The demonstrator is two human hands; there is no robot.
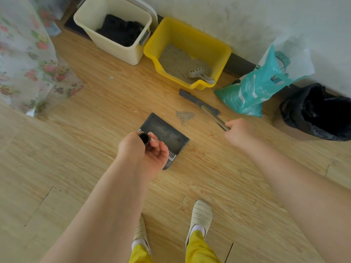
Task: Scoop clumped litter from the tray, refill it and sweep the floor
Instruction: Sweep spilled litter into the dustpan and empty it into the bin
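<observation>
Fingers (154, 141) of the left hand (142, 151) are gripping the dustpan (165, 132) handle, keeping its lip facing the spilled litter (184, 115) on the floor (76, 149), while the right hand (238, 132) is clasping the broom (199, 102) beyond the pile, likely to sweep it in.

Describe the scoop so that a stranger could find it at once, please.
Along the wall stands a yellow tray between a cream bin and a teal bag. The scoop lies on the litter in its near right corner: pale grey, slotted, the only tool inside.
</observation>
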